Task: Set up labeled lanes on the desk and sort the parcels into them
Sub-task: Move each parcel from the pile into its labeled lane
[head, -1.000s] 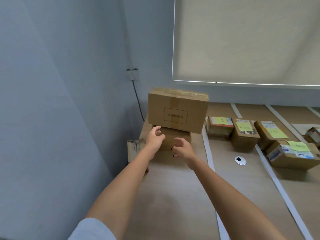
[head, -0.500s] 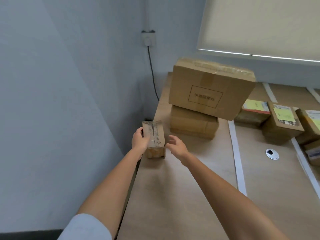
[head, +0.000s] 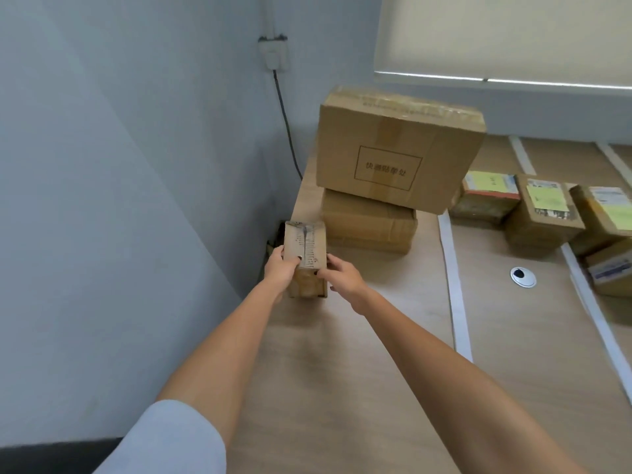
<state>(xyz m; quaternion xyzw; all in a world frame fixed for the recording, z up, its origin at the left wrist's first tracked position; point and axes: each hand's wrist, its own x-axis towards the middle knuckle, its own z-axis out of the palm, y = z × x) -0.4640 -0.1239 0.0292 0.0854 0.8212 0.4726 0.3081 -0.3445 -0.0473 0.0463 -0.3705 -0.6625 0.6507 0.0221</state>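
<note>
Cardboard, plain and brown: the small parcel (head: 305, 258) stands at the left edge of the surface (head: 342, 388), close to the wall, and both hands are on it. The left hand (head: 279, 268) grips its left side, fingers wrapped round the far face and thumb on top. The right hand (head: 338, 276) pinches the near right corner, thumb toward the front. The parcel sits between the two hands, its base apparently on the surface or only just off it; I cannot tell which.

To my eye, the step in hand is lifting this parcel and carrying it to a lane. It would go best if the grip shifted lower on both sides, since the box is tall and narrow and could tip. It should come straight up before swinging right, because the stacked large box (head: 400, 148) and the flat box (head: 369, 222) under it stand just beside it. The white tape strips (head: 451, 278) mark the lanes further right, where labelled parcels (head: 543, 213) already lie, well apart from the hands.
</note>
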